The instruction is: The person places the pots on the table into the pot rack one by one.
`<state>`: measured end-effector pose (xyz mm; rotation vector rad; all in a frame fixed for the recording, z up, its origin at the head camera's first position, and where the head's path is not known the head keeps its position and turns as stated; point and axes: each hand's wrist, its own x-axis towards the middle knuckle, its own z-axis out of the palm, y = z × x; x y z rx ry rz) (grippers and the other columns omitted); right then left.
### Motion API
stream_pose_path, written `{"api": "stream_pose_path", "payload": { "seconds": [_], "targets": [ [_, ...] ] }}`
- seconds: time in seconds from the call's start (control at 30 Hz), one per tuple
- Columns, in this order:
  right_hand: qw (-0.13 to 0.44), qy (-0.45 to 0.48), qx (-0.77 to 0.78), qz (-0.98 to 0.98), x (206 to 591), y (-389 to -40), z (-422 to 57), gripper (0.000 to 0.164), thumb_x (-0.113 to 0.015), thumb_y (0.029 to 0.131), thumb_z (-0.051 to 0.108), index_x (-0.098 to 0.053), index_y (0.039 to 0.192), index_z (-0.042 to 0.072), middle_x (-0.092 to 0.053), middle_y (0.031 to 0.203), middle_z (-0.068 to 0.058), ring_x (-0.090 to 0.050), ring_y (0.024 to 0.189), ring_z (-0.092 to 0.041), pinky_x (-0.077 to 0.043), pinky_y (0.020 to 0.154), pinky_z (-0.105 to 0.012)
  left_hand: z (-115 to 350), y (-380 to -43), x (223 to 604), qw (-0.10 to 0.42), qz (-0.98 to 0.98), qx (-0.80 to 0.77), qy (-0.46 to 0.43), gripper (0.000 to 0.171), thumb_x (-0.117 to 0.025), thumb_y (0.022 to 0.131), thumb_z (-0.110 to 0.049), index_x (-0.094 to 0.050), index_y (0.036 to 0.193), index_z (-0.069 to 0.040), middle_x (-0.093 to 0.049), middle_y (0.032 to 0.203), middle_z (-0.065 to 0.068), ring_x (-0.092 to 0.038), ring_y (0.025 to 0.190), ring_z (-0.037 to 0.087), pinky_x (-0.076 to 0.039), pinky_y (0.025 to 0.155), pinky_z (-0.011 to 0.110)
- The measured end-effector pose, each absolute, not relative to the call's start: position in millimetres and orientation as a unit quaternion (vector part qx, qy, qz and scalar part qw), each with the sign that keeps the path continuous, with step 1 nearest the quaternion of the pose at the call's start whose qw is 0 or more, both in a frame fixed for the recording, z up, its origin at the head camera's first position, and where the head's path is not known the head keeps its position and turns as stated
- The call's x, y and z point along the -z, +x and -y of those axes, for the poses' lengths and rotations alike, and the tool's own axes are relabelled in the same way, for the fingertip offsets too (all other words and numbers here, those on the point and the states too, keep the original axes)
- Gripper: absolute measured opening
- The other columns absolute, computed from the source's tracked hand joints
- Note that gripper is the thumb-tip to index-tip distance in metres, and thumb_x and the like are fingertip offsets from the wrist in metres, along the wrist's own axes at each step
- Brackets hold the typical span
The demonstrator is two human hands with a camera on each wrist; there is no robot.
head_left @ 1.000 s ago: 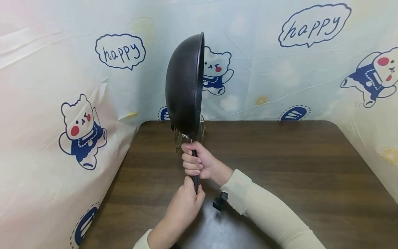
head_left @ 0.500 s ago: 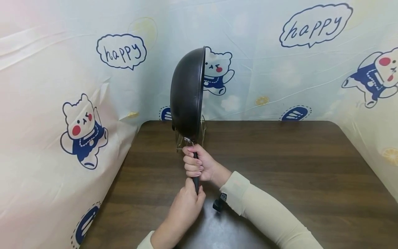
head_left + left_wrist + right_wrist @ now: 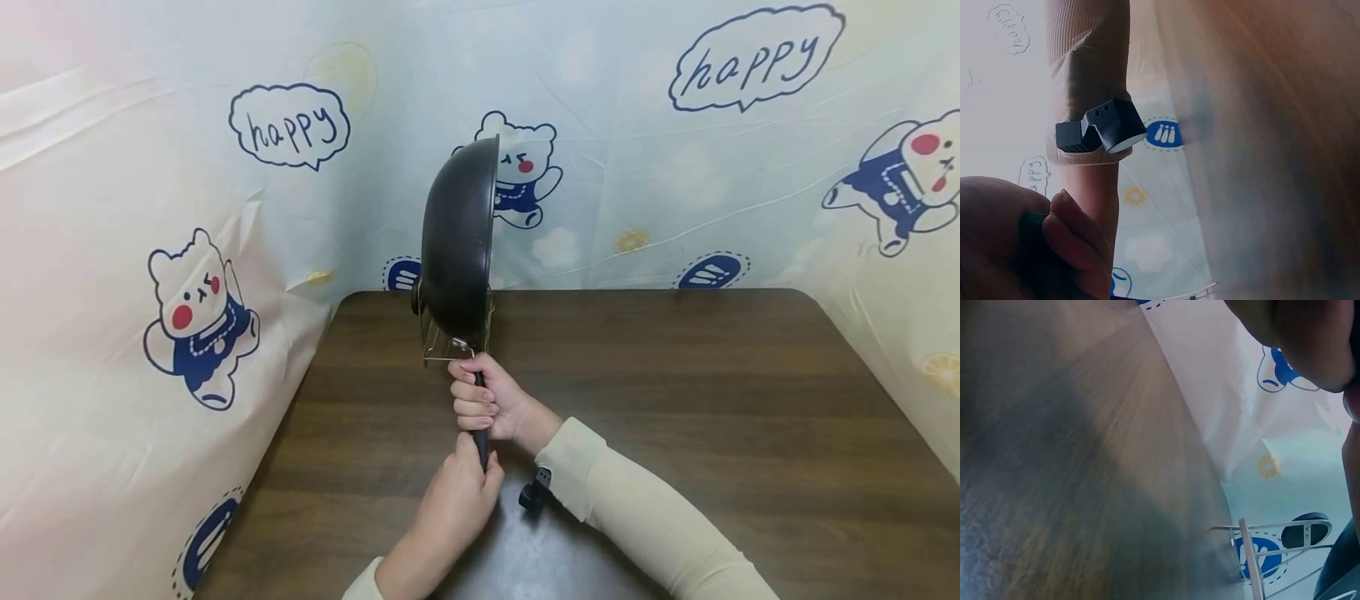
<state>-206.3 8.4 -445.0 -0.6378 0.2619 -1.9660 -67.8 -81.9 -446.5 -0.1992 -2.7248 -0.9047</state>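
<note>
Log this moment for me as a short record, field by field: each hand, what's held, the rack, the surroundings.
Left hand: grips the near end of the handle
Right hand: grips the handle farther up, closer to the pan's bowl
Held thing: dark deep pan, on edge, rim facing right in the head view
Wire rack: near the table's far edge, partly hidden by the pan
Pan–rack contact: cannot tell
Dark round piece: left of the pan; identity unclear
Table: brown, wood-grained
Backdrop: pale, printed with bears and "happy" bubbles
</note>
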Motion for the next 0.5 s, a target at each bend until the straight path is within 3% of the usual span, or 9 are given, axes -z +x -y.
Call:
{"api": "stream_pose_path", "payload": {
  "seconds": [0.5],
  "targets": [
    [0.515,-0.258,0.812,-0.092,456.1,-206.9,-15.2,0.026,-0.038,0.094,0.027,-0.029,0.072,0.016,-0.031,0.046,0.008,-0.027,0.035,-0.006,-0.033,0.036,-0.017,79.2,-67.6,453.2,0.091,0.932,0.343,-0.078,0.022,-0.058,0.099,-0.023,-0.049,0.097,-0.003,-0.049,0.061,-0.002,-0.046,0.049,0.011,-0.036,0.040,0.030]
  ]
}}
